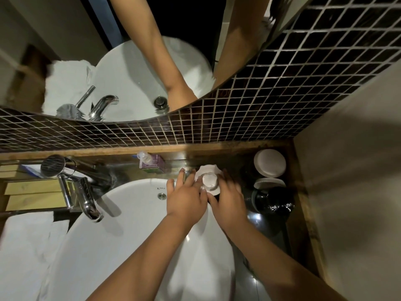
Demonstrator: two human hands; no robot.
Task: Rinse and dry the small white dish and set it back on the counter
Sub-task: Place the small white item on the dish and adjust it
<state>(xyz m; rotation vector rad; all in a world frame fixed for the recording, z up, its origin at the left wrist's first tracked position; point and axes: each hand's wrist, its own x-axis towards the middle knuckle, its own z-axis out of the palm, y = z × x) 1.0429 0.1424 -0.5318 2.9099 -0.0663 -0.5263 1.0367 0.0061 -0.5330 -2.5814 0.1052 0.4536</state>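
Observation:
A small white dish (207,170) with a wavy rim sits on the dark counter just behind the sink's right rim. A round pale soap bar (209,181) lies in it. My left hand (186,197) rests at the dish's left edge, fingers spread and touching it. My right hand (227,197) is against its right and near side, slightly blurred. Both hands hide the dish's near part. Whether either hand grips it I cannot tell.
A white basin (121,224) with a chrome tap (86,200) fills the left and middle. A purple soap dispenser (152,162) stands behind it. Round white lids (269,162) and a dark glossy jar (275,203) crowd the right corner. A white towel (23,246) lies left.

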